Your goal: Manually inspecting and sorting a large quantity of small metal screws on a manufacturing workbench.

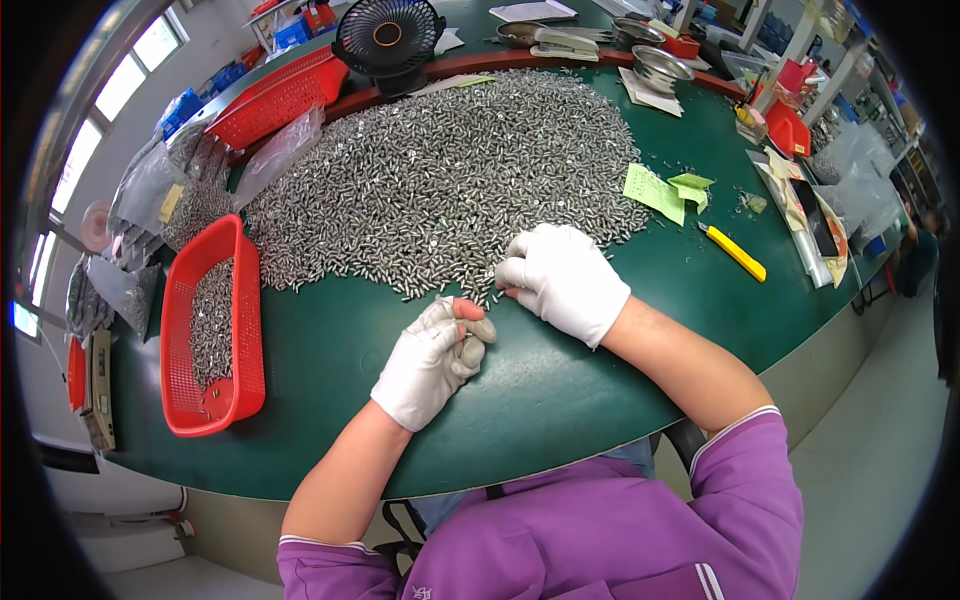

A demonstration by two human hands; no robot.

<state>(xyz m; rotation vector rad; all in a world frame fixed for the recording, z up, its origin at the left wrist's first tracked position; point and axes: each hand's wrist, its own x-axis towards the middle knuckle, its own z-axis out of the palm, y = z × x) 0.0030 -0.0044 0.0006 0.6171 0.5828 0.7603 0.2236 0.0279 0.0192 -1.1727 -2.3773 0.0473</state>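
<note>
A wide heap of small silvery metal pins (pixel 440 170) covers the far and middle part of the green table. My left hand (pixel 428 362), in a white glove with bare tips on some fingers, is curled just in front of the heap's near edge. Its fingers close together, and what lies in them is too small to make out. My right hand (pixel 565 283), also gloved in white, rests at the near edge of the heap. Its fingers point down and left in a pinch among the pins, and their tips are partly hidden.
At the left stands a red plastic basket (pixel 248 330) partly filled with pins. Bags of parts (pixel 150 200) lie behind it. A black fan (pixel 388 45) and another red basket (pixel 280 100) stand at the back. A yellow cutter (pixel 735 253) and green paper (pixel 655 190) lie right.
</note>
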